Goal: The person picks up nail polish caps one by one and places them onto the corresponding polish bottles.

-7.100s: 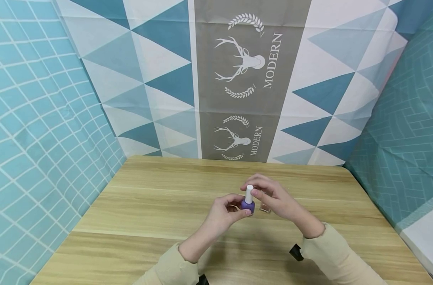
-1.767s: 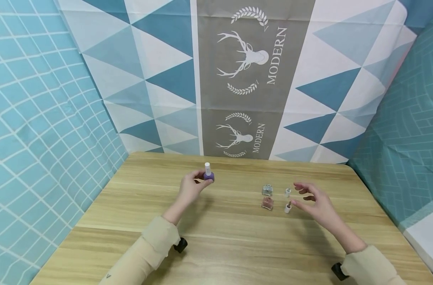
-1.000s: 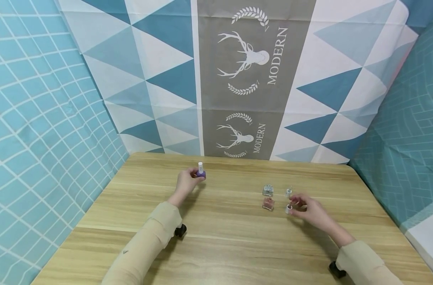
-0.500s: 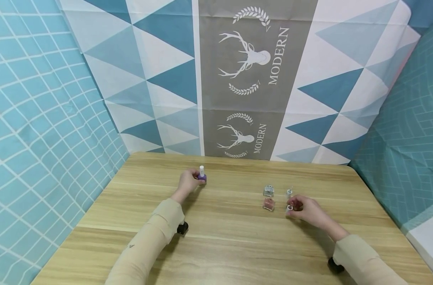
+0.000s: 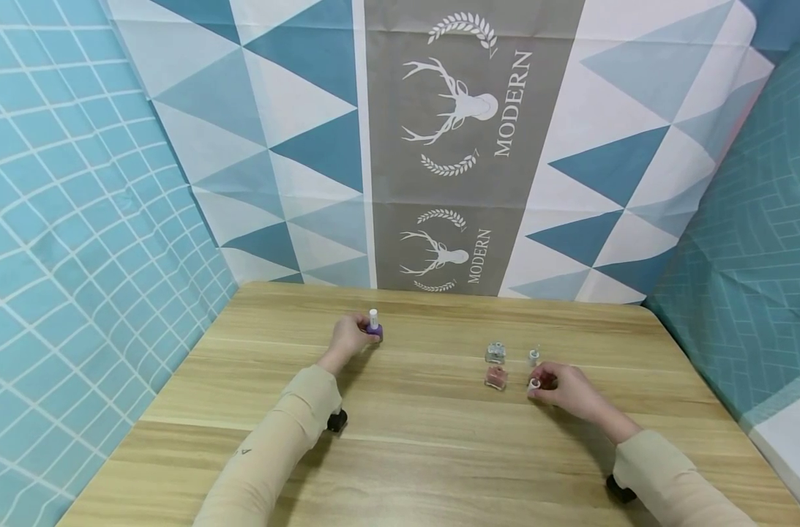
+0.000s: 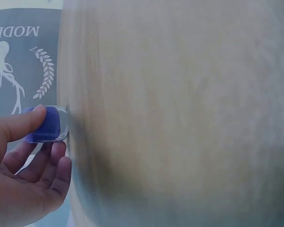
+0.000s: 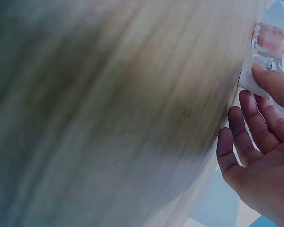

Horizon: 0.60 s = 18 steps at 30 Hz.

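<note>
A purple nail polish bottle (image 5: 375,331) with its tall white cap on is upright low over the table, left of the middle. My left hand (image 5: 349,337) pinches it by the sides, and the left wrist view shows the thumb across the purple glass (image 6: 49,125). On the right, my right hand (image 5: 569,389) pinches a white nail polish cap (image 5: 533,389), thumb and fingers at its sides, at the tabletop. A second white cap (image 5: 534,357) stands just behind, brush pointing up. Left of the caps are two uncapped bottles, one pink (image 5: 495,378), one clear with silvery contents (image 5: 495,353).
The wooden table (image 5: 426,454) runs back to a patterned cloth (image 5: 439,146) with deer heads and triangles. Blue tiled-pattern cloth (image 5: 77,219) hangs at the left, teal cloth (image 5: 755,278) at the right. A white box-like object (image 5: 795,439) is beyond the right edge.
Earlier both hands were together at the purple bottle. The left hand carried it left and lowered it to the table; the right hand moved right and took hold of the nearer white cap.
</note>
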Each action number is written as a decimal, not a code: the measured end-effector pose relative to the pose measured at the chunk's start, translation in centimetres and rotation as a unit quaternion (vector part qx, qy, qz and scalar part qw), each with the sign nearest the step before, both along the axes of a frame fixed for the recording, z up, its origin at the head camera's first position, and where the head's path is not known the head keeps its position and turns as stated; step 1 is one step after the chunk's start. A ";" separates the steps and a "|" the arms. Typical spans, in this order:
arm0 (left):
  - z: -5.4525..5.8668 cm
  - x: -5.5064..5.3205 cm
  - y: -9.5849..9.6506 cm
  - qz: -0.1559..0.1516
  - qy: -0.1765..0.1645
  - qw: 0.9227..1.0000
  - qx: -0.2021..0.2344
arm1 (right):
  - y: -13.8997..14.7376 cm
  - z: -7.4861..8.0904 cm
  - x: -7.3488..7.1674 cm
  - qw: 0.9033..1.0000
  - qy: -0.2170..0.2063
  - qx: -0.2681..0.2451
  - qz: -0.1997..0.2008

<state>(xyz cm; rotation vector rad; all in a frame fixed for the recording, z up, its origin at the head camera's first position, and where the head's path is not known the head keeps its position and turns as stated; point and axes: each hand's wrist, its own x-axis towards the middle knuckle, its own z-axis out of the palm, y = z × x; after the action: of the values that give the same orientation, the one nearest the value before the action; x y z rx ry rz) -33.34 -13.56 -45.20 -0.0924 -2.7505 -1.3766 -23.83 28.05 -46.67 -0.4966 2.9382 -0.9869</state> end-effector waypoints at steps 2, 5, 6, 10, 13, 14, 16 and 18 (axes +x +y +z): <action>0.2 0.1 -0.1 -0.005 -0.013 1.000 0.012 | 0.0 -0.1 0.0 1.000 0.001 0.000 -0.004; 0.6 0.6 -0.2 -0.014 -0.029 0.999 0.020 | 0.0 -0.2 -0.1 1.000 -0.002 -0.002 -0.011; 0.9 0.8 -0.2 -0.014 -0.033 0.999 0.019 | 0.0 -0.2 -0.1 1.000 -0.004 -0.004 -0.016; 2.0 2.0 -0.3 -0.008 -0.026 1.000 0.008 | 0.0 -0.3 -0.2 1.000 -0.001 -0.013 -0.023; 2.7 3.1 -0.4 0.006 -0.004 1.000 -0.008 | 0.1 -0.3 -0.2 1.000 0.006 -0.014 -0.017; 2.9 3.4 -0.4 0.010 0.003 1.000 -0.009 | 0.1 -0.3 -0.2 1.000 0.008 -0.014 -0.015; 3.2 4.1 -0.3 0.015 0.013 1.000 -0.013 | 0.2 -0.2 -0.2 1.000 0.011 -0.015 -0.014; 3.5 4.8 0.0 0.011 0.020 1.000 -0.013 | 0.2 -0.2 -0.1 1.000 0.017 -0.015 -0.008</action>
<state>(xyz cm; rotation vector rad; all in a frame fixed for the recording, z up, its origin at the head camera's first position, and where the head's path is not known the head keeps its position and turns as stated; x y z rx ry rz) -28.57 -13.57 -41.65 -0.0895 -2.7280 -1.3184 -23.98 28.29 -46.85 -0.4960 2.9666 -1.0357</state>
